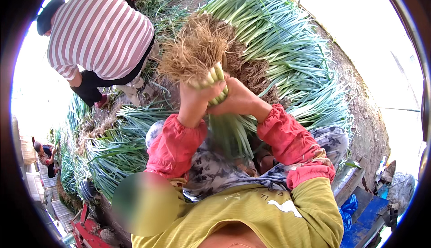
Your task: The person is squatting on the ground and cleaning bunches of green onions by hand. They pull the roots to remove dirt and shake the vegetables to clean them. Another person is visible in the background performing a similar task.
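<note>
A bunch of green onions is raised in front of me, its brown roots upward and its green leaves hanging down over my lap. Around the pale stems just below the roots closes my left hand. My right hand wraps the same stems from the other side, touching the left. The hanging leaves are blurred. Beyond my hands lies a long row of green onions, roots toward the left and leaves toward the right.
At the upper left a person in a striped shirt bends over. More green onions lie on the left, with red metal equipment below them. On the right are blue plastic and a blue board. Another person is at the far left.
</note>
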`<state>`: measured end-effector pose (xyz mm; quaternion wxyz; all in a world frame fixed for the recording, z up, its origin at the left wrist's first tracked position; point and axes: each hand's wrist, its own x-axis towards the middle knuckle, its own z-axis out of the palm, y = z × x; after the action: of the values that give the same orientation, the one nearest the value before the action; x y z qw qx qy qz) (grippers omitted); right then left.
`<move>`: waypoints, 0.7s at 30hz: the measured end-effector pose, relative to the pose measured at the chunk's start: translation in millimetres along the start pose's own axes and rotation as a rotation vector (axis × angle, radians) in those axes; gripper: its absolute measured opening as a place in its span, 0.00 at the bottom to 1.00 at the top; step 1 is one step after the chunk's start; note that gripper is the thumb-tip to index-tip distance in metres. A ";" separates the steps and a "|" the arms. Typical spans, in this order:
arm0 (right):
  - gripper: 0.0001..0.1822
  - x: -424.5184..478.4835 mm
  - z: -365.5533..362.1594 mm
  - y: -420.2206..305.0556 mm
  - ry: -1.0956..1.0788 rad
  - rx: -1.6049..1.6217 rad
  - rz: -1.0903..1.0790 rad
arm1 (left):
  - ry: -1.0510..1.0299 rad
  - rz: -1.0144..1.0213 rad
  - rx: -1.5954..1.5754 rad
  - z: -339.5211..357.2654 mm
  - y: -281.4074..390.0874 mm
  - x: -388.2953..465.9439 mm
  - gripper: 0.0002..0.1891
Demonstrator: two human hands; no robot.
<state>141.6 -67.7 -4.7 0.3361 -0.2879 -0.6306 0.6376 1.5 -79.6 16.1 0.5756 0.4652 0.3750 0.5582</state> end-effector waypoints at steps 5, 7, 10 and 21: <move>0.24 0.2 -4.6 -30.4 -0.246 0.150 0.182 | -0.359 0.015 -0.323 -7.6 8.2 5.6 0.41; 0.25 -0.6 -2.8 -27.9 -0.193 0.131 0.175 | -0.229 -0.085 -0.253 -16.3 6.4 1.7 0.30; 0.31 17.5 -36.6 -11.5 -0.457 -0.125 0.347 | -0.130 -0.150 -0.221 -26.7 5.5 2.4 0.25; 0.11 -0.1 -246.5 168.4 0.356 -1.615 0.057 | 0.074 -0.142 -0.131 -15.7 17.7 13.9 0.22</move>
<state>325.7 86.3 -182.3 0.1043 -0.5535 -0.8242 -0.0588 -17.4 -64.9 29.7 0.6285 0.3779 0.3910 0.5562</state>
